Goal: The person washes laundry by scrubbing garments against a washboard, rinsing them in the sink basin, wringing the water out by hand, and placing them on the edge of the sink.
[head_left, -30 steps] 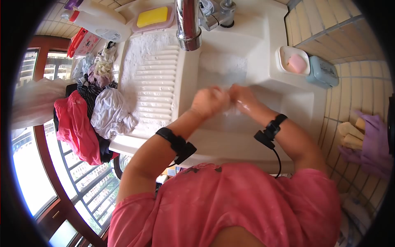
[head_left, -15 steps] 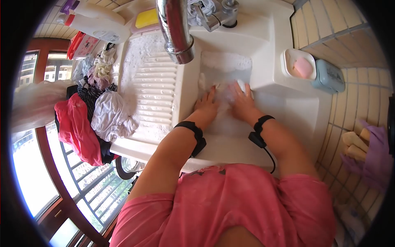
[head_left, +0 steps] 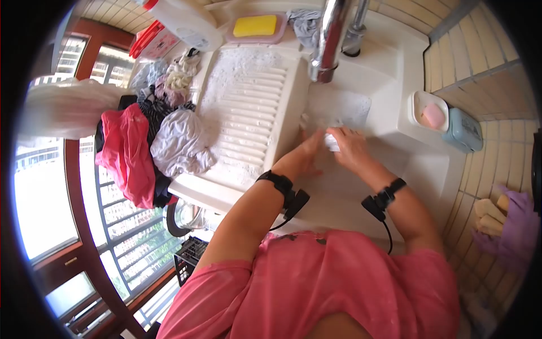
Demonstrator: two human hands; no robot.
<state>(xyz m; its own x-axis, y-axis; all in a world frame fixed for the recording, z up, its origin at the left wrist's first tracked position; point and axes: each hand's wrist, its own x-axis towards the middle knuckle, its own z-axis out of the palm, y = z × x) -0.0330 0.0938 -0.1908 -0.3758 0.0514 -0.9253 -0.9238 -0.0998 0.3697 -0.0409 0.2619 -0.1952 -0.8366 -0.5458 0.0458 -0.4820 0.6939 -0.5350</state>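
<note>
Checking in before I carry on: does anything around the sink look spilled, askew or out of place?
Nothing is damaged. White suds are spread across the ribbed washboard, and the clothes pile hangs over the sink's left edge. Both hands grip a small white cloth.

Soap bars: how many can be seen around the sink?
2. A yellow soap bar lies in a pink dish behind the washboard; a pink soap bar lies in a white dish right of the basin. Others may be hidden.

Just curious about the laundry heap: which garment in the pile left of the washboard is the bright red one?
The red garment hanging over the pile's outer edge by the window; the white garment beside it lies nearer the washboard.
</note>
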